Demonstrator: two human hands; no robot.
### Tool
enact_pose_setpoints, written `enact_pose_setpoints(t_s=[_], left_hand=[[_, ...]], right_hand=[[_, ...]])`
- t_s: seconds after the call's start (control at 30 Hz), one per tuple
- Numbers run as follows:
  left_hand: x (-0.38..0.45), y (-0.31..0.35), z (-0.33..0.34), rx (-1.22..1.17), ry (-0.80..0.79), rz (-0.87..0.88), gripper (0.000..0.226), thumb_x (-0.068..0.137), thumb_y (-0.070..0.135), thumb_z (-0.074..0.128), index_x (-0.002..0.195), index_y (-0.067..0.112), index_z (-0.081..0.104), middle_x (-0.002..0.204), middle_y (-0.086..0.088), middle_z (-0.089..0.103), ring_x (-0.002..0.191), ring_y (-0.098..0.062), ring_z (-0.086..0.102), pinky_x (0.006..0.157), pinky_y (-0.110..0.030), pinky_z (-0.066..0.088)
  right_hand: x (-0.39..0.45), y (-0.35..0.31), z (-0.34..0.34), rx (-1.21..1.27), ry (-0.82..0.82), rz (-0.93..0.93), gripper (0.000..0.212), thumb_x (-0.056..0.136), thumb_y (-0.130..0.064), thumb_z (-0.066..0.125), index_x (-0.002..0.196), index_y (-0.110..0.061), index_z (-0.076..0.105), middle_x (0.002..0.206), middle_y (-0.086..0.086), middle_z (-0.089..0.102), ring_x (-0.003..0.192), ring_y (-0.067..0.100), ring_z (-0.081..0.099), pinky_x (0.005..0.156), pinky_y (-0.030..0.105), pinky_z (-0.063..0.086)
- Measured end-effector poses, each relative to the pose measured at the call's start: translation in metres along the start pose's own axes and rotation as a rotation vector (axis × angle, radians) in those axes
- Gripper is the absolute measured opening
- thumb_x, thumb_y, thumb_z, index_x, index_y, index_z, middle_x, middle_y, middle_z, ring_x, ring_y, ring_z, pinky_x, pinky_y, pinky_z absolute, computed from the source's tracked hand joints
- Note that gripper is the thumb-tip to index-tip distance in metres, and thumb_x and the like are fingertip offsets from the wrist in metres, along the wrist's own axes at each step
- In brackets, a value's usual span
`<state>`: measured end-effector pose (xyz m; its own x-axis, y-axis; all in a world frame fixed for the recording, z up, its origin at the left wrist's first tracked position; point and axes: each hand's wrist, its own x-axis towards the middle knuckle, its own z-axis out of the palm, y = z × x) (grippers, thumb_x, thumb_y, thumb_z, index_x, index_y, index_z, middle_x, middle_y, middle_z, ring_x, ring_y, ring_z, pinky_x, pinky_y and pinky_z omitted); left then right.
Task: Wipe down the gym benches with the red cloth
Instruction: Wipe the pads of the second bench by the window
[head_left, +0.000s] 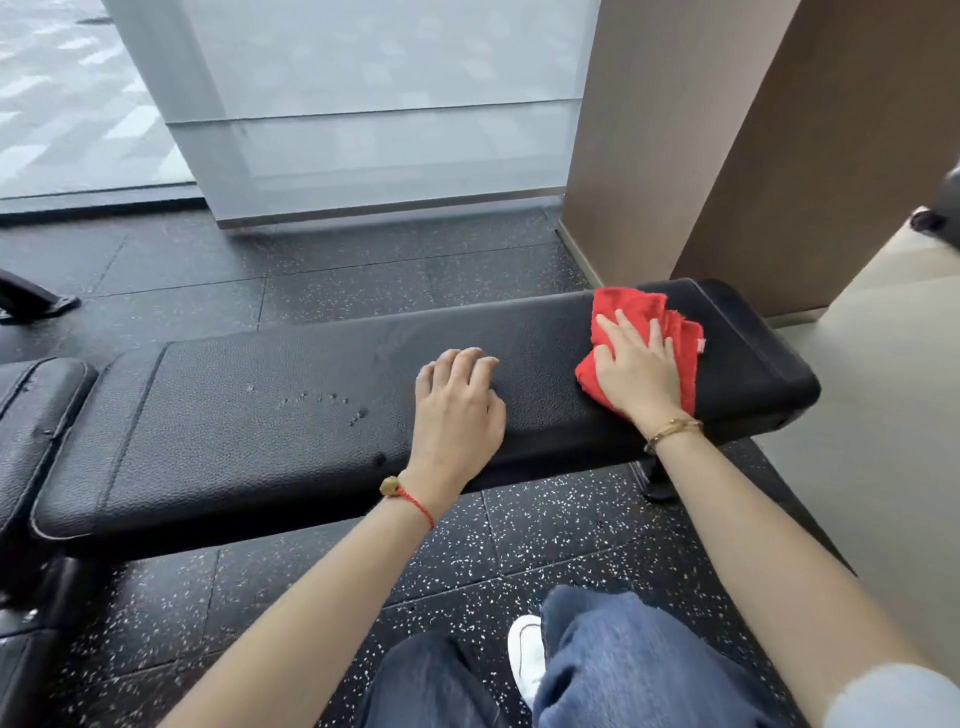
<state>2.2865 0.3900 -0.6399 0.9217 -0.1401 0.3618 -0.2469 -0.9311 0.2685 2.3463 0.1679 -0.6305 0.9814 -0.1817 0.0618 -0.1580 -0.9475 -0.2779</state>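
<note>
Pressing the red cloth (675, 332) flat with our right hand (636, 371), fingers spread wide for coverage, we work the bench (291, 410) pad's right end; our left hand (460, 405) rests mid-pad, fingers loosely curled, holding nothing, probably bracing us.

Pretty clearly a gym. The floor (545, 525) is that black rubber tile stuff with white speckles you only ever see in weight rooms, and there's a flat padded bench (291, 405) in black textured vinyl running across the middle, with a second pad (36, 415) butting up at its left end. Far side has a big frosted glass panel (374, 104), a brown wall (727, 130) on the right, and a metal equipment foot (31, 301) far left.
</note>
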Motion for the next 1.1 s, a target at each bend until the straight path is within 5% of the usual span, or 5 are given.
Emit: enact_pose_setpoints(t_s=[0.23,0.4,0.53,0.87,1.1], left_hand=[[0.003,0.004,0.022,0.035,-0.011,0.019,0.037,0.092,0.027,0.041,0.123,0.018,0.058,0.132,-0.001,0.056,0.124,-0.026,0.048,0.107,-0.043,0.035],[0.002,0.002,0.027,0.025,0.021,0.023,0.035,0.092,0.028,0.042,0.122,0.018,0.058,0.13,-0.001,0.057,0.124,-0.026,0.048,0.108,-0.044,0.036],[0.002,0.006,0.028,0.048,0.022,0.005,0.039,0.091,0.028,0.04,0.123,0.016,0.058,0.131,-0.003,0.057,0.125,-0.027,0.048,0.108,-0.045,0.035],[0.001,0.008,0.028,0.08,0.014,-0.003,0.039,0.092,0.027,0.04,0.124,0.016,0.058,0.133,-0.003,0.057,0.126,-0.027,0.048,0.109,-0.046,0.034],[0.0,0.007,0.028,0.084,0.016,0.006,0.041,0.093,0.027,0.04,0.127,0.015,0.058,0.135,-0.004,0.056,0.128,-0.028,0.047,0.11,-0.047,0.034]], right_hand=[[-0.059,0.017,0.005,0.03,-0.011,-0.245,0.053,0.095,-0.033,0.035,0.147,-0.04,0.031,0.158,-0.014,0.023,0.149,0.024,0.012,0.122,0.043,0.008],[-0.041,0.077,-0.007,0.06,0.15,0.152,0.052,0.097,-0.029,0.035,0.148,-0.032,0.032,0.16,-0.004,0.023,0.148,0.031,0.01,0.121,0.048,0.003],[0.013,0.109,-0.028,0.034,0.09,0.327,0.052,0.098,-0.032,0.029,0.15,-0.03,0.028,0.161,-0.002,0.018,0.148,0.037,0.007,0.121,0.049,0.001],[-0.005,0.037,-0.003,0.035,-0.095,-0.315,0.054,0.093,-0.029,0.036,0.146,-0.038,0.034,0.158,-0.011,0.025,0.148,0.027,0.015,0.122,0.043,0.009],[0.021,0.096,-0.016,-0.025,-0.011,-0.039,0.051,0.098,-0.029,0.035,0.148,-0.039,0.03,0.16,-0.008,0.021,0.148,0.032,0.015,0.122,0.045,0.008]])
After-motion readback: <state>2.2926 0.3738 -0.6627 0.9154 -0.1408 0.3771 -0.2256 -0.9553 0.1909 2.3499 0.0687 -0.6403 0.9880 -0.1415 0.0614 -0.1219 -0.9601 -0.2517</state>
